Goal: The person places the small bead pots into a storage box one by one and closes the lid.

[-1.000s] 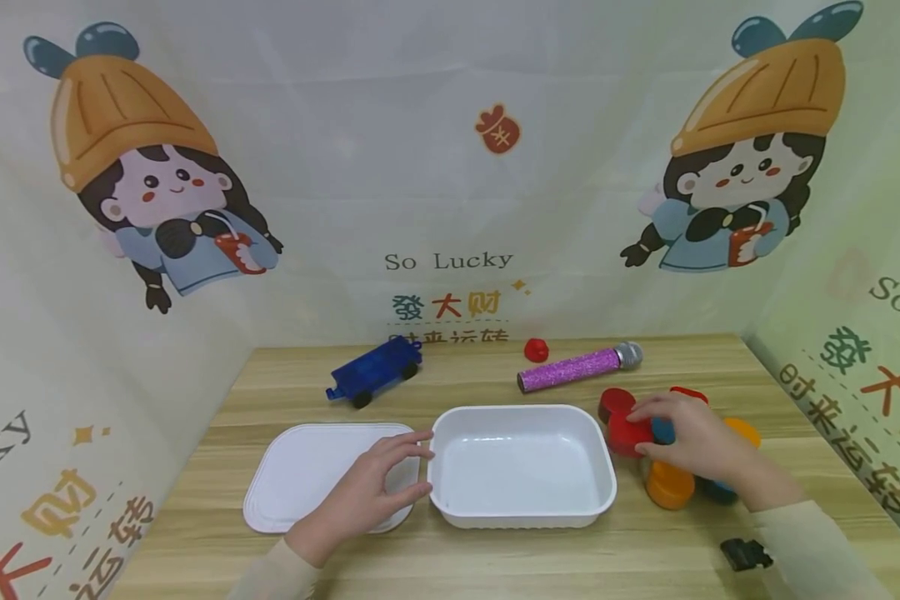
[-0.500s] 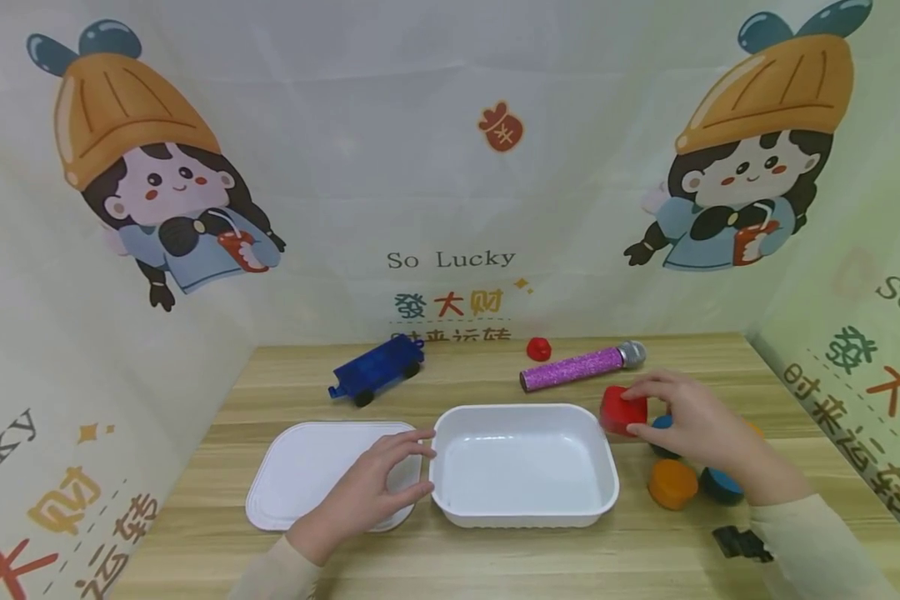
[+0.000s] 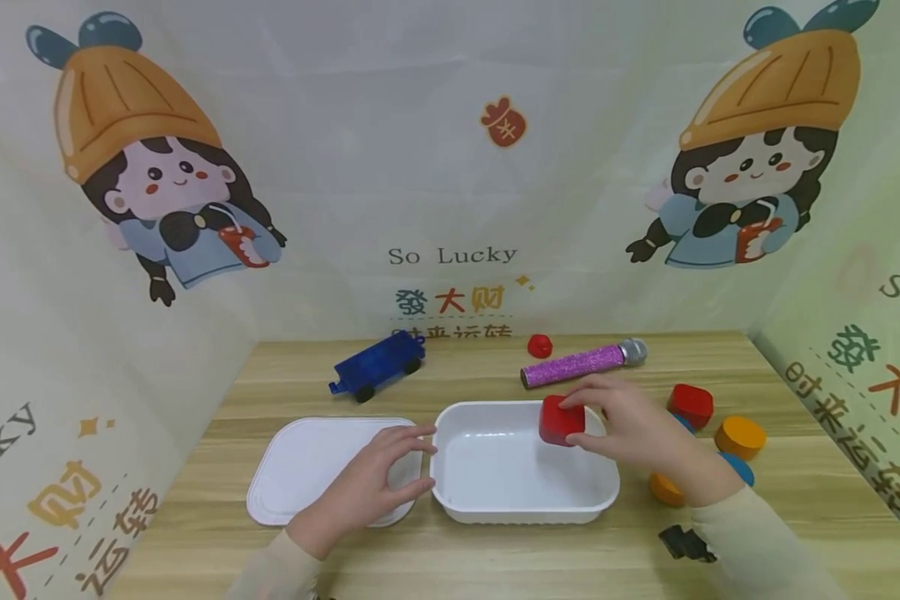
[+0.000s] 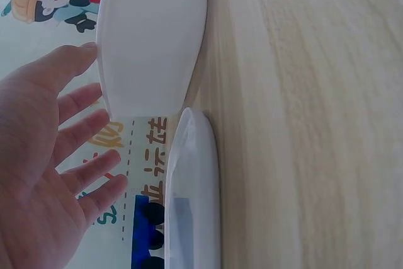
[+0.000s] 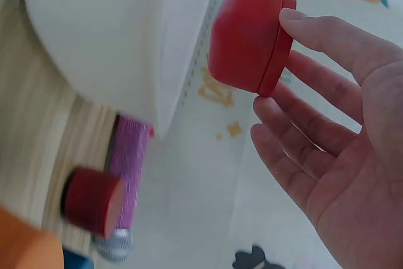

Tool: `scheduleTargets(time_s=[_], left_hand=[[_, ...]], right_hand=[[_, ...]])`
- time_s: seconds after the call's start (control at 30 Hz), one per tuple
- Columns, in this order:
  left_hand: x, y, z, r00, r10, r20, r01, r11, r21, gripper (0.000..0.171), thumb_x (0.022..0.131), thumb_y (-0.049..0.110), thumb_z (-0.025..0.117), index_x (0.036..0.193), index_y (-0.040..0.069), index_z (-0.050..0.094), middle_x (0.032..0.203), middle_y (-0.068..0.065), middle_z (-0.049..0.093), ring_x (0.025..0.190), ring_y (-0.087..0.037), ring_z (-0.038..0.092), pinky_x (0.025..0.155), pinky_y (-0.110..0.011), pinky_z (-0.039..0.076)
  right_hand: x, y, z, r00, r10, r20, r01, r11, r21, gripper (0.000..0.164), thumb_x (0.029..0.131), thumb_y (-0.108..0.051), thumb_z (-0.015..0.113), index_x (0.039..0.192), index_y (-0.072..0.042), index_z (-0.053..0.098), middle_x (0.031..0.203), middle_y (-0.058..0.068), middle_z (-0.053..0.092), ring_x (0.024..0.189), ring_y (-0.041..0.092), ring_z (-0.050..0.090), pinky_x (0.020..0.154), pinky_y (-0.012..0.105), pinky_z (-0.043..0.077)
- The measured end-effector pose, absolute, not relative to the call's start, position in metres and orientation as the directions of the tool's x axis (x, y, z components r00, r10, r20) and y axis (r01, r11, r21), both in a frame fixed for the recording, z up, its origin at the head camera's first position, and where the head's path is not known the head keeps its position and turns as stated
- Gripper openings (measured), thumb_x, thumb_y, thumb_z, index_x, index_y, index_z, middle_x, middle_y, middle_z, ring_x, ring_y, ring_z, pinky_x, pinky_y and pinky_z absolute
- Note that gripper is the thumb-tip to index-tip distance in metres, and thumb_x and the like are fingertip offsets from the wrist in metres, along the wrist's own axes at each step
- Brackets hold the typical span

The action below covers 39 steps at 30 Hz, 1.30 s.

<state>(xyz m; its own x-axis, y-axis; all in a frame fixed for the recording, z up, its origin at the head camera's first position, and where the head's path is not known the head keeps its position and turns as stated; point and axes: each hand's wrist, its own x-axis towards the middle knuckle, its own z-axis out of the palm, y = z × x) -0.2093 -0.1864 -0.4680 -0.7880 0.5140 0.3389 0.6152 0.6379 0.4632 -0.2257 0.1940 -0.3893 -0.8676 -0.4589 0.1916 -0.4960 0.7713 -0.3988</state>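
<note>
My right hand [image 3: 622, 421] pinches a red rounded block [image 3: 561, 421] between thumb and fingertips, over the back right part of a white rectangular box [image 3: 495, 479]. In the right wrist view the held block [image 5: 249, 42] has a seam near one end and is raised beside the box [image 5: 107, 23]. My left hand [image 3: 367, 479] lies with relaxed, spread fingers at the box's left rim, reaching across a white lid [image 3: 292, 467]. The left wrist view shows the left hand's thumb and a finger right at the box wall [image 4: 148, 42].
Right of the box lie another red block [image 3: 692, 404], orange blocks [image 3: 741, 437] and blue ones [image 3: 738, 468], partly behind my right forearm. A black buckle [image 3: 686, 543] is nearer me. Behind stand a blue toy wagon [image 3: 378, 365], a purple microphone [image 3: 577, 365] and a small red piece [image 3: 540, 346].
My right hand has taken hold of the red block among the pieces at the right and carried it left, over the box. The left hand has stayed at the rim.
</note>
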Motion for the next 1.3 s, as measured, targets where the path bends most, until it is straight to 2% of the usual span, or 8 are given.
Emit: scheduleTargets(time_s=[0.13,0.33,0.63,0.87,1.07,1.3], left_hand=[[-0.211,-0.187,-0.465,-0.779,0.522,0.347,0.627,0.636,0.45,0.033,0.089,0.03,0.081,0.118,0.016,0.072,0.145,-0.007,0.062,0.138,-0.032,0.053,0.116,-0.053,0.043],[-0.213,-0.188,-0.465,-0.786,0.52,0.335,0.618,0.64,0.456,0.033,0.089,0.031,0.081,0.118,0.017,0.072,0.146,-0.006,0.062,0.139,-0.032,0.052,0.116,-0.053,0.043],[-0.214,-0.187,-0.464,-0.798,0.531,0.285,0.6,0.655,0.461,0.033,0.091,0.036,0.079,0.119,0.02,0.072,0.148,-0.002,0.061,0.141,-0.03,0.051,0.117,-0.053,0.044],[-0.213,-0.185,-0.46,-0.825,0.512,0.241,0.562,0.691,0.455,0.035,0.091,0.039,0.079,0.12,0.022,0.073,0.148,0.001,0.061,0.143,-0.032,0.049,0.116,-0.055,0.045],[-0.212,-0.186,-0.458,-0.831,0.505,0.234,0.552,0.699,0.454,0.036,0.091,0.039,0.079,0.122,0.022,0.073,0.148,-0.001,0.061,0.143,-0.033,0.048,0.116,-0.055,0.044],[-0.211,-0.186,-0.459,-0.829,0.503,0.243,0.555,0.693,0.46,0.035,0.09,0.036,0.08,0.121,0.023,0.073,0.148,-0.001,0.061,0.142,-0.03,0.05,0.115,-0.054,0.046]], right_hand=[[-0.23,0.174,-0.397,-0.846,-0.499,0.187,-0.53,0.747,-0.402,0.039,0.082,-0.025,0.089,0.117,-0.017,0.077,0.129,0.006,0.069,0.122,0.03,0.063,0.094,0.045,0.062],[-0.238,0.145,-0.408,-0.806,-0.564,0.181,-0.583,0.7,-0.412,0.037,0.082,-0.024,0.089,0.116,-0.015,0.077,0.124,0.005,0.07,0.116,0.025,0.064,0.095,0.042,0.061],[-0.244,0.105,-0.42,-0.809,-0.573,0.133,-0.565,0.692,-0.449,0.035,0.084,-0.025,0.088,0.115,-0.013,0.077,0.12,0.005,0.072,0.111,0.022,0.066,0.096,0.04,0.06],[-0.25,0.083,-0.427,-0.812,-0.571,0.123,-0.562,0.706,-0.431,0.035,0.083,-0.025,0.089,0.113,-0.012,0.078,0.118,0.007,0.072,0.109,0.023,0.067,0.097,0.041,0.06],[-0.255,0.069,-0.432,-0.825,-0.56,0.073,-0.528,0.72,-0.45,0.035,0.082,-0.021,0.089,0.114,-0.009,0.078,0.124,0.011,0.072,0.115,0.028,0.066,0.101,0.045,0.058],[-0.257,0.063,-0.438,-0.849,-0.527,0.025,-0.479,0.75,-0.456,0.036,0.082,-0.021,0.089,0.116,-0.012,0.078,0.128,0.01,0.07,0.116,0.026,0.065,0.1,0.043,0.059]])
